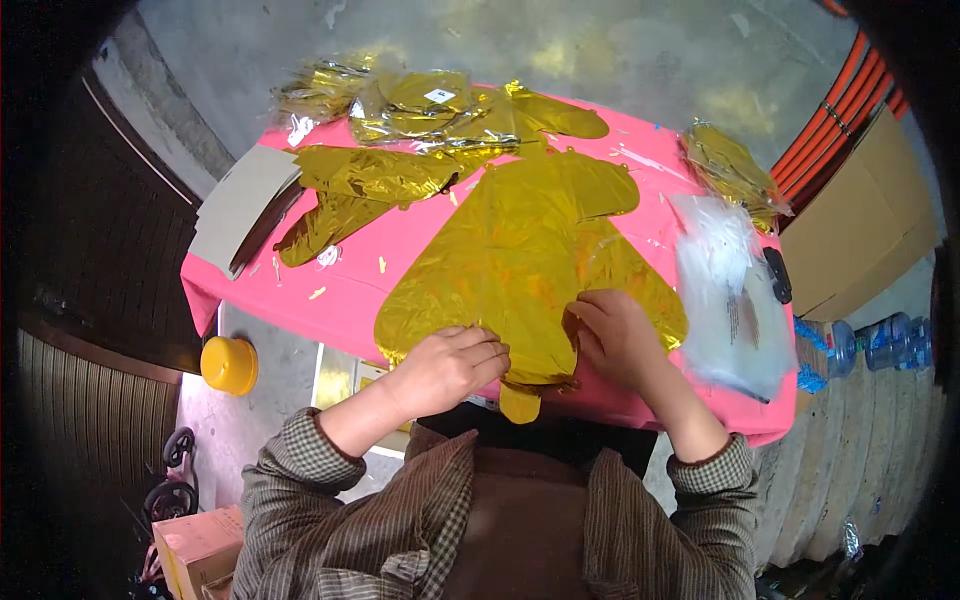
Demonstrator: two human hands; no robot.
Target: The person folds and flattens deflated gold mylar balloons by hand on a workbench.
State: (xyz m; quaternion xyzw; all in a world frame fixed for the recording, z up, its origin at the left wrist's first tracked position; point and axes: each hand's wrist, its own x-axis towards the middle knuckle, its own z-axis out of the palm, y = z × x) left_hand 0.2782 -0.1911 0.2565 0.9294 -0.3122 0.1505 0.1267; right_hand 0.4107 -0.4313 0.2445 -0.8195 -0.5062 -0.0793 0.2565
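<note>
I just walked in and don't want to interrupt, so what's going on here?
A person's left hand and right hand are on a large piece of gold foil at the near edge of a pink-covered table; the right one seems to pinch a fold. More gold pieces lie farther back, some in clear wrapping. Grey card is stacked on the left, and clear plastic bags lie in a pile on the right.
</note>
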